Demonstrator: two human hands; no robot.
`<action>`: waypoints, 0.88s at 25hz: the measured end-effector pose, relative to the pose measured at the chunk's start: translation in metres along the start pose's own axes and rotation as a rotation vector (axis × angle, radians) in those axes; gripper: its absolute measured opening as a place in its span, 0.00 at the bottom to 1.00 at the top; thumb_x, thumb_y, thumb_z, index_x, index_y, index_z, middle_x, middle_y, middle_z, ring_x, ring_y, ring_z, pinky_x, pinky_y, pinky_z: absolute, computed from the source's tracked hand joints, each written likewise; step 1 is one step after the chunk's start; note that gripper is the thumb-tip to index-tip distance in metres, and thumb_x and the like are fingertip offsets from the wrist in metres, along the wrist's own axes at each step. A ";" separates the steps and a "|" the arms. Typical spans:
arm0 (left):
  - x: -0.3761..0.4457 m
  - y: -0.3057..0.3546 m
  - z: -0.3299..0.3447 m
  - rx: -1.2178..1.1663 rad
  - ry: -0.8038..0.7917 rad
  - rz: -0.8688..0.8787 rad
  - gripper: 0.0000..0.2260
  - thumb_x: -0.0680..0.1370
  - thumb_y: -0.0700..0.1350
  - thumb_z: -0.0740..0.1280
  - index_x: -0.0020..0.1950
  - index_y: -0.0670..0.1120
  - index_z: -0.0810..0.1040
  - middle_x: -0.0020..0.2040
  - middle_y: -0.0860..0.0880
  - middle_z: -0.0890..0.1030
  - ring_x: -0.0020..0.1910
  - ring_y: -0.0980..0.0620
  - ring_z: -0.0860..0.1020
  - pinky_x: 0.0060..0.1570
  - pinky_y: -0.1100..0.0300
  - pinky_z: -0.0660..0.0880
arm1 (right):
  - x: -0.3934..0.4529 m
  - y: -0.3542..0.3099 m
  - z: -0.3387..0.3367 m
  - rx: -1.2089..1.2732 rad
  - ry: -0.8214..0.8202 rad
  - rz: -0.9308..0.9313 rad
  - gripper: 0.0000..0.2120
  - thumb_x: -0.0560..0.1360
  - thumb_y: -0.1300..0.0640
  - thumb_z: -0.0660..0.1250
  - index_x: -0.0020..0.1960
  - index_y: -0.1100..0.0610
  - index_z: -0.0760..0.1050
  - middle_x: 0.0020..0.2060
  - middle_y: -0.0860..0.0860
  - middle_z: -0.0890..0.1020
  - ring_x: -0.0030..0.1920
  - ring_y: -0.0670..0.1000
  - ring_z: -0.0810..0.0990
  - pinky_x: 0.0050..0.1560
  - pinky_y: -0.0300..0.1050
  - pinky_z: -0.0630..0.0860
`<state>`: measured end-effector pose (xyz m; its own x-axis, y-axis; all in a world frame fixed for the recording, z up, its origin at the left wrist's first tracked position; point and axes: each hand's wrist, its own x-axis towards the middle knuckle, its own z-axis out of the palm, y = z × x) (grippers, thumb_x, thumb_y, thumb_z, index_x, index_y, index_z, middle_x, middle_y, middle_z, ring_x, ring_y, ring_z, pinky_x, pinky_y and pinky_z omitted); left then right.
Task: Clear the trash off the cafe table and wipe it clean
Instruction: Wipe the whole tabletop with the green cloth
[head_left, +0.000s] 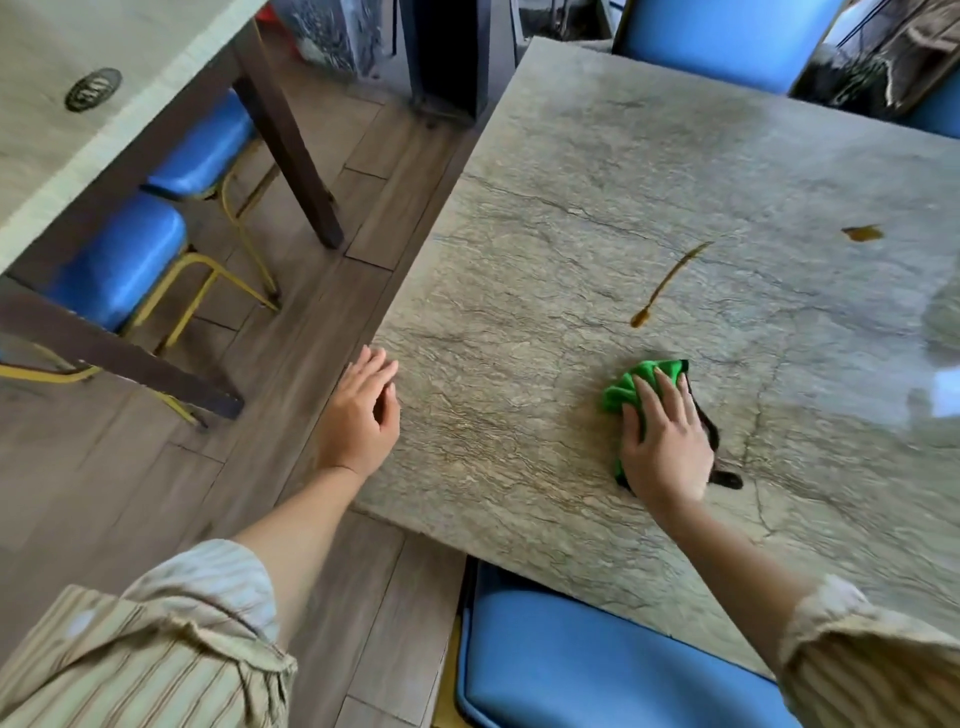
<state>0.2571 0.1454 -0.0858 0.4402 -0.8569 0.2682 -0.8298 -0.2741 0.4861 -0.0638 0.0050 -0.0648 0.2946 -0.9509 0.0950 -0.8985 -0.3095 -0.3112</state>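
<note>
The cafe table (597, 171) has a grey-green stone top. My right hand (667, 441) lies flat on a bunched green cloth (631, 384) with a dark edge and presses it on the near part of the top. A long brown streak of spilled liquid (667, 283) runs diagonally just beyond the cloth. A smaller brown puddle (862, 234) sits farther right. My left hand (361, 410) hovers at the table's left edge, fingers loosely spread and holding nothing.
A blue padded chair (597, 670) is tucked under the near edge. More blue chairs (727, 36) stand at the far side. To the left a second table (67, 135) on dark legs stands over blue chairs with yellow frames (119, 260). Wood-plank floor (322, 322) lies between.
</note>
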 end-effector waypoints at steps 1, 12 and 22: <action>0.000 -0.001 0.001 0.002 -0.005 0.001 0.15 0.78 0.41 0.60 0.63 0.41 0.78 0.67 0.43 0.75 0.70 0.47 0.69 0.71 0.52 0.64 | -0.005 -0.014 0.005 0.008 -0.012 0.018 0.21 0.79 0.45 0.54 0.69 0.51 0.71 0.71 0.52 0.70 0.74 0.56 0.62 0.65 0.59 0.71; -0.006 0.023 0.013 0.117 -0.056 -0.128 0.16 0.78 0.32 0.59 0.65 0.33 0.73 0.70 0.36 0.70 0.73 0.37 0.63 0.73 0.44 0.58 | -0.052 0.075 -0.023 0.015 -0.032 -0.288 0.20 0.80 0.47 0.57 0.67 0.53 0.74 0.68 0.51 0.73 0.73 0.53 0.65 0.61 0.54 0.76; -0.061 0.054 0.009 0.266 -0.179 -0.169 0.24 0.81 0.52 0.51 0.74 0.44 0.65 0.76 0.46 0.62 0.77 0.45 0.55 0.73 0.42 0.49 | -0.071 0.100 -0.037 0.017 -0.010 -0.103 0.22 0.79 0.44 0.54 0.67 0.51 0.73 0.68 0.50 0.73 0.72 0.55 0.66 0.62 0.56 0.75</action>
<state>0.1818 0.1791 -0.0833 0.5315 -0.8460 0.0408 -0.8208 -0.5026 0.2715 -0.1866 0.0412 -0.0676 0.3886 -0.9139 0.1174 -0.8578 -0.4053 -0.3162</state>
